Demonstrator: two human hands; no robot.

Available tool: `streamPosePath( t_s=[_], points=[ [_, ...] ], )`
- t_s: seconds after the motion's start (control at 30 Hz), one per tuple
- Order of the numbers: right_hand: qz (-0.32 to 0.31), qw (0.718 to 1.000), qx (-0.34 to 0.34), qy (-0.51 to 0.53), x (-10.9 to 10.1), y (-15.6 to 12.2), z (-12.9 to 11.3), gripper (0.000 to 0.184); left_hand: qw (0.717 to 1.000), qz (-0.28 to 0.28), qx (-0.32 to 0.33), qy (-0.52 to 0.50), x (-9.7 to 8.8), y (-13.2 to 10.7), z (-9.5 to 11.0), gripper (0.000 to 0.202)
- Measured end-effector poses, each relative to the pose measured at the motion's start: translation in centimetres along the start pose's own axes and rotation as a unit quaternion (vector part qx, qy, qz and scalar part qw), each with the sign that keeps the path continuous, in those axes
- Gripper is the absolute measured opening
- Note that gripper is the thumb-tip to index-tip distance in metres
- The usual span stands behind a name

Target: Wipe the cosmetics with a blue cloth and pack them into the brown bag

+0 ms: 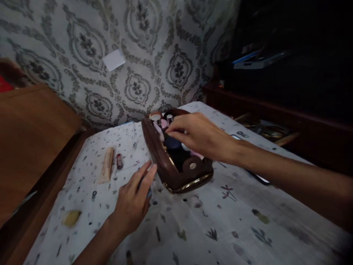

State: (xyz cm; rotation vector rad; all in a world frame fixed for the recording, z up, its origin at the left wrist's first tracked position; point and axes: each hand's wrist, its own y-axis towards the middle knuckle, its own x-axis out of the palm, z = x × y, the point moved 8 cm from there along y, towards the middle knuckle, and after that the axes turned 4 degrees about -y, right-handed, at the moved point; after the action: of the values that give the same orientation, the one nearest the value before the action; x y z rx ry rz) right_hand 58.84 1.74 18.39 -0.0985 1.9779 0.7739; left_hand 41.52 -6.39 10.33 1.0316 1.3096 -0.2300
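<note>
A brown zippered makeup bag (156,147) lies unzipped on the patterned cloth, its gold zip teeth showing. Inside are a pink item (164,123), a silver-capped item (169,117), a round pale-topped container (155,117) and a dark blue item (173,142). Over the bag's opening, my right hand (193,132) is closed, thumb and forefinger together; what they hold, if anything, is hidden. My left hand (134,198) rests low by the bag's near left side, fingers stretched out. Something blue (149,192) shows beneath it, partly covered; I cannot tell if it is gripped.
Left of the bag lie a beige tube (107,165), a small dark red tube (119,161) and a yellowish blurred item (71,218). A phone (261,179) is partly behind my right forearm. An open drawer (286,139) stands at right, a wooden panel (35,136) at left.
</note>
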Motion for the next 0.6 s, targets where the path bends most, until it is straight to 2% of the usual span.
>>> streamPosePath(
  t_s=[0.07,0.1,0.17,0.2,0.3,0.37,0.47,0.53,0.6],
  points=[
    [0.087,0.996,-0.026,0.022,-1.5,-2.1,-1.7,0.022,0.997,-0.045,-0.055,0.028,1.5,-1.3,-2.2,0.064],
    [0.111,0.992,-0.046,0.039,-1.7,-3.3,-2.7,0.021,0.992,-0.068,-0.092,0.048,2.2,-1.8,-3.7,0.062],
    [0.148,0.981,-0.101,0.070,-1.4,-5.7,-5.0,0.025,0.973,-0.108,-0.180,0.091,3.0,-2.6,-7.3,0.057],
    [0.144,0.978,-0.125,0.085,-0.6,-6.7,-6.0,0.027,0.960,-0.127,-0.225,0.106,3.3,-2.8,-9.2,0.054],
    [0.092,0.975,-0.155,0.128,3.2,-8.7,-8.4,0.037,0.917,-0.186,-0.330,0.123,4.4,-3.0,-14.2,0.049],
    [0.039,0.974,-0.158,0.156,6.4,-9.4,-9.3,0.044,0.903,-0.199,-0.364,0.115,5.2,-2.7,-16.2,0.043],
    [-0.034,0.970,-0.105,0.217,11.0,-9.5,-9.1,0.041,0.894,-0.202,-0.391,0.091,6.5,-2.6,-17.7,0.035],
    [-0.088,0.960,-0.041,0.264,13.6,-9.2,-8.4,0.031,0.892,-0.197,-0.400,0.072,7.0,-2.8,-18.0,0.033],
    [-0.113,0.947,0.027,0.299,15.3,-8.8,-7.6,0.021,0.895,-0.184,-0.403,0.050,6.8,-2.9,-18.1,0.037]
  ],
)
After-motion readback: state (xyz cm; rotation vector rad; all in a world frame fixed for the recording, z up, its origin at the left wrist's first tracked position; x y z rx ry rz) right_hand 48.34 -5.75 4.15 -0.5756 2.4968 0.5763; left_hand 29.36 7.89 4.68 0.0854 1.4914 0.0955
